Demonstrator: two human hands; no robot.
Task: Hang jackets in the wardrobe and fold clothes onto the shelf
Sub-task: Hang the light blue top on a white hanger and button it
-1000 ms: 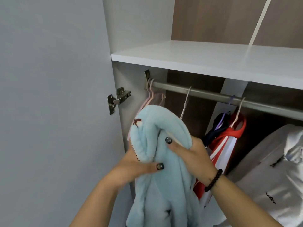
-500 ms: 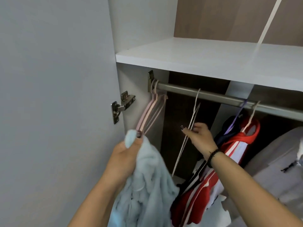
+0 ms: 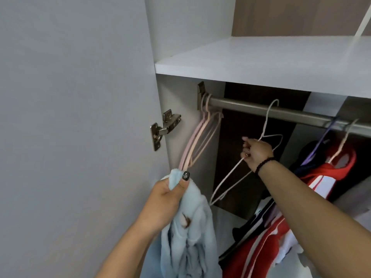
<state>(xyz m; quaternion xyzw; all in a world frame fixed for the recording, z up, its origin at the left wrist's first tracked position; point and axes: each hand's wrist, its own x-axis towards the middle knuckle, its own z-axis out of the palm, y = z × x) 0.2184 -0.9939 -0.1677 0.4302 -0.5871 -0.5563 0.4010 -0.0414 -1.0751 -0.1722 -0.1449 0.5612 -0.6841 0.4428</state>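
The left hand (image 3: 166, 199) has its grip closed around the bunched top of a fluffy pale-blue jacket (image 3: 192, 237), which hangs low in front of the open wardrobe. The right hand (image 3: 256, 152) pinches a thin white wire hanger (image 3: 236, 173), its hook just beside the grey metal rail (image 3: 291, 113) under the white shelf (image 3: 261, 63).

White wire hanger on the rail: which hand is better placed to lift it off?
Right. The right hand already grips the white wire hanger; the left hand holds the light blue fleece jacket.
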